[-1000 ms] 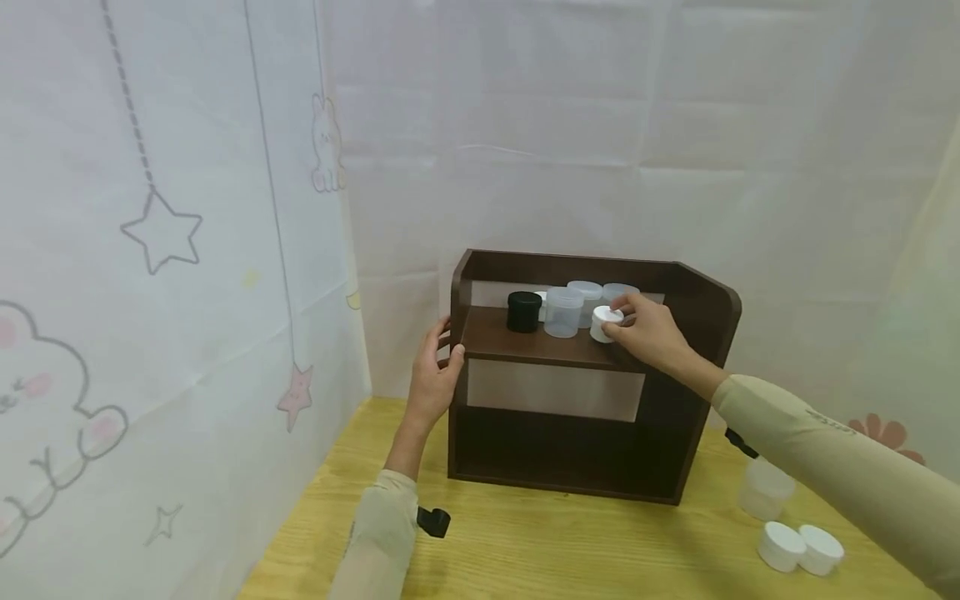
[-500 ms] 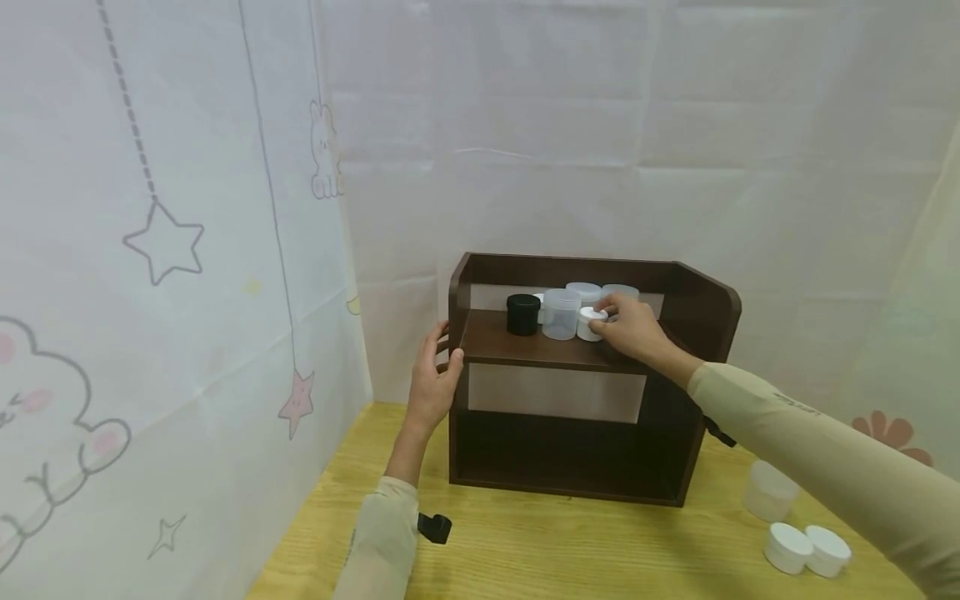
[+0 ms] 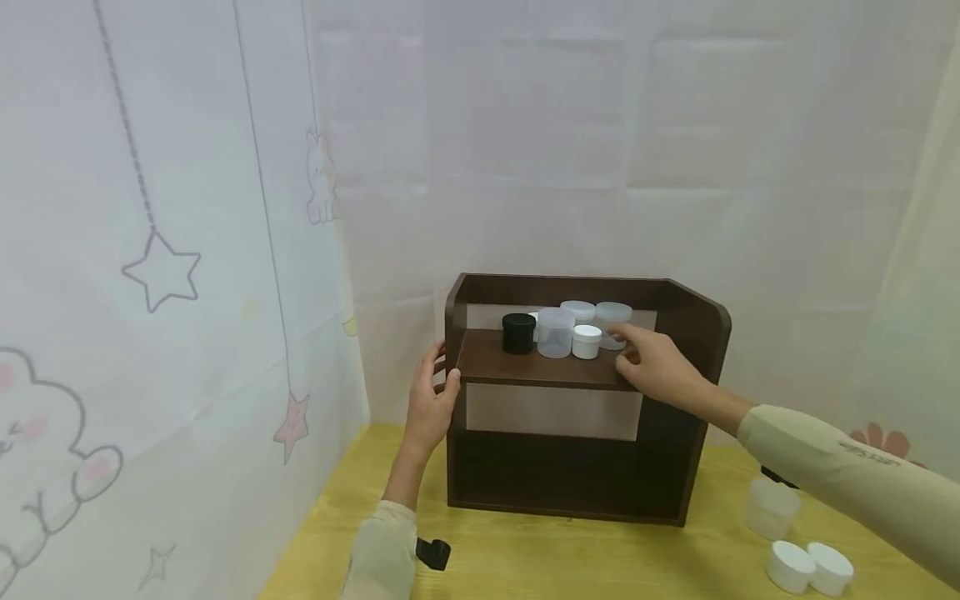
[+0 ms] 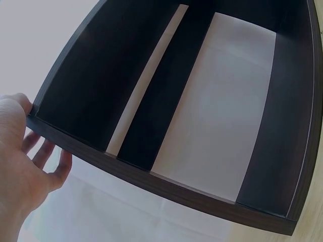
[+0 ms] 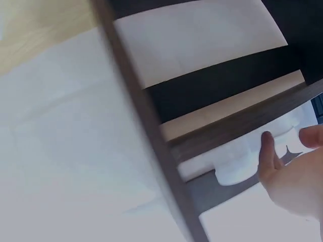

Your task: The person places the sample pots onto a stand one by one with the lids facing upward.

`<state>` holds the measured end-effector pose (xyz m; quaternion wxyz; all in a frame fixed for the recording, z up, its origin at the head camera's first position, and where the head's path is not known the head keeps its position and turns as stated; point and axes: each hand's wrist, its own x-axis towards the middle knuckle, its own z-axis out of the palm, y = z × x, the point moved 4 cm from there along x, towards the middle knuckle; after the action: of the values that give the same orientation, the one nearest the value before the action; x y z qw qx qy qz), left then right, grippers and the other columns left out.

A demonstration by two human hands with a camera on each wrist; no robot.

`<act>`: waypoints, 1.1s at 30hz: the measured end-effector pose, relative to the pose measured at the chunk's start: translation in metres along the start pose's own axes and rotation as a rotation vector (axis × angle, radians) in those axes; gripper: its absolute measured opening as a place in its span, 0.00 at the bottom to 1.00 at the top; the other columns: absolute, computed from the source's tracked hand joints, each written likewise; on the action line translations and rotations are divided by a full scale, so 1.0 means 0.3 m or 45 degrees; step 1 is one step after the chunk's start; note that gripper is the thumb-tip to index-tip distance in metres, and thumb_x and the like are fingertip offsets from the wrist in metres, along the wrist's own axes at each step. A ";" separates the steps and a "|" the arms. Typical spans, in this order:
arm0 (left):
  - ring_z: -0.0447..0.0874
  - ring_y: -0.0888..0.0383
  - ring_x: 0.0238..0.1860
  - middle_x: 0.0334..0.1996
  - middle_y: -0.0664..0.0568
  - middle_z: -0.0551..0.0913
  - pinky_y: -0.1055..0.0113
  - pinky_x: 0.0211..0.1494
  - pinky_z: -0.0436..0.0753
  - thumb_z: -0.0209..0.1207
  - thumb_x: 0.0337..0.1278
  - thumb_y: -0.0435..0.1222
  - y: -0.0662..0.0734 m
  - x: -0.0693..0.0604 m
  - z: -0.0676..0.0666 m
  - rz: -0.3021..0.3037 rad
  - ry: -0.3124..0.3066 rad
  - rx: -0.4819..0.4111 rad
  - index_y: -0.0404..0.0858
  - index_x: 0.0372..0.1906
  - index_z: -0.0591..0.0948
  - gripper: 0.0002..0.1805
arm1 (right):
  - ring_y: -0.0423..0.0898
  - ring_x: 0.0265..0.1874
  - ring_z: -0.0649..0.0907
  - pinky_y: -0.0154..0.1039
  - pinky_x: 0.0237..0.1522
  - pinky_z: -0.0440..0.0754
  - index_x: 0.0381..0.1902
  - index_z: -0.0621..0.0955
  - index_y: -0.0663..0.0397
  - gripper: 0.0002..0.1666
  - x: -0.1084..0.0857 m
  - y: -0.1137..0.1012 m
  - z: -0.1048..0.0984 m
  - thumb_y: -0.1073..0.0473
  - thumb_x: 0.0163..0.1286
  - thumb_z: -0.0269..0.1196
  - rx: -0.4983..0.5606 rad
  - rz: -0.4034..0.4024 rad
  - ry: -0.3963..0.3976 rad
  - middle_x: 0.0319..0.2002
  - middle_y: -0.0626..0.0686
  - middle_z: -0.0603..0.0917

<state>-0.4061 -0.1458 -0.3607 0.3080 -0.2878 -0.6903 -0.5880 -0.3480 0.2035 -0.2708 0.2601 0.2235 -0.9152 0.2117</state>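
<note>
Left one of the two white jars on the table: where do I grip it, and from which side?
I'd come from above over the left white jar, pinching its upper wall front and back. It stands upright, short and round, and the right white jar sits against or nearly against it, likely leaving little room to grip between them.

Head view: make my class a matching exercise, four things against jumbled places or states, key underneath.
Things
1. Black jar
2. Left hand
3. Pair of white jars
4. Clear front jar

Places, states
A. On the table
B. Front row's middle, upper shelf
C. Gripping the side of the rack
D. Front row's left end, upper shelf

Pairs: 1-D, 2-C, 3-A, 4-B
</note>
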 end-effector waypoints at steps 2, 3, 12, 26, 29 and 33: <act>0.72 0.46 0.65 0.69 0.49 0.69 0.43 0.58 0.77 0.56 0.76 0.38 -0.002 -0.002 0.006 -0.012 -0.008 -0.003 0.49 0.77 0.64 0.30 | 0.55 0.44 0.86 0.52 0.42 0.84 0.64 0.76 0.65 0.24 -0.044 -0.005 -0.027 0.71 0.70 0.59 -0.011 -0.070 0.033 0.57 0.64 0.81; 0.71 0.45 0.65 0.69 0.49 0.68 0.43 0.58 0.76 0.56 0.76 0.38 -0.002 -0.001 0.009 -0.015 -0.013 -0.009 0.49 0.78 0.64 0.30 | 0.54 0.43 0.86 0.51 0.42 0.85 0.62 0.77 0.64 0.23 -0.066 -0.007 -0.043 0.71 0.69 0.60 -0.022 -0.111 0.058 0.55 0.63 0.82; 0.68 0.42 0.67 0.71 0.49 0.66 0.43 0.60 0.74 0.53 0.78 0.38 -0.031 0.001 -0.014 -0.047 0.018 -0.005 0.49 0.79 0.62 0.30 | 0.36 0.35 0.80 0.29 0.36 0.78 0.52 0.82 0.56 0.24 -0.229 -0.005 -0.133 0.76 0.57 0.70 -0.112 -0.490 0.236 0.45 0.47 0.84; 0.66 0.48 0.68 0.72 0.51 0.66 0.44 0.61 0.73 0.53 0.77 0.36 -0.018 0.029 -0.025 -0.055 0.086 0.014 0.46 0.79 0.61 0.30 | 0.38 0.38 0.81 0.25 0.36 0.74 0.47 0.83 0.39 0.30 -0.506 0.174 -0.141 0.71 0.49 0.76 -0.265 -0.412 0.281 0.45 0.39 0.83; 0.66 0.49 0.68 0.72 0.51 0.65 0.45 0.61 0.73 0.52 0.77 0.36 -0.023 0.026 -0.026 -0.065 0.082 0.031 0.46 0.79 0.61 0.30 | 0.39 0.38 0.82 0.23 0.35 0.75 0.46 0.83 0.39 0.31 -0.574 0.233 -0.103 0.70 0.45 0.78 -0.299 -0.422 0.257 0.44 0.40 0.83; 0.66 0.49 0.68 0.72 0.51 0.65 0.45 0.61 0.73 0.52 0.77 0.37 -0.030 0.021 -0.023 -0.074 0.080 0.042 0.46 0.79 0.60 0.30 | 0.35 0.37 0.80 0.23 0.34 0.73 0.47 0.83 0.40 0.34 -0.659 0.307 -0.047 0.70 0.43 0.80 -0.283 -0.439 0.202 0.44 0.37 0.81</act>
<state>-0.4162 -0.1538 -0.3608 0.3169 -0.2439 -0.6981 -0.5939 -0.2391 0.3442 -0.3977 0.3867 0.3293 -0.8578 0.0789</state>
